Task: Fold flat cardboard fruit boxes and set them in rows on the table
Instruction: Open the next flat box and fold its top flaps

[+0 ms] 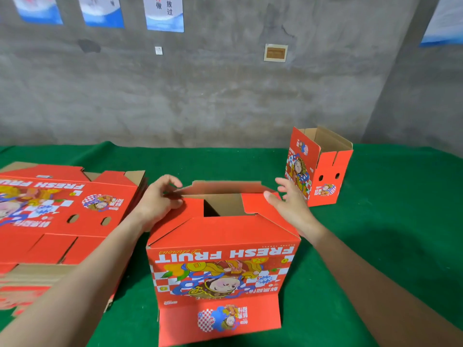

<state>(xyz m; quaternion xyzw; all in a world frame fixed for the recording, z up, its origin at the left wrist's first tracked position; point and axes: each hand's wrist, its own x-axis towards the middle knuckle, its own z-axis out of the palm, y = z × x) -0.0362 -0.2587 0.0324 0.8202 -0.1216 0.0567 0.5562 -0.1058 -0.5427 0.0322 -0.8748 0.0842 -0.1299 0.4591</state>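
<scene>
Box stands mid-surface, walls up, top flaps only partly folded in. Left hand pinches the flap at the far-left corner. Right hand is spread, thumb at the right flap. One done box stands far right. Stack of flats lies left. Judged early: no row yet.

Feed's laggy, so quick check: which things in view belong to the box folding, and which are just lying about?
Job: half-folded box, flat box stack, finished box, green table, left hand, right hand.
Lying about: wall posters, framed wall plate.
</scene>
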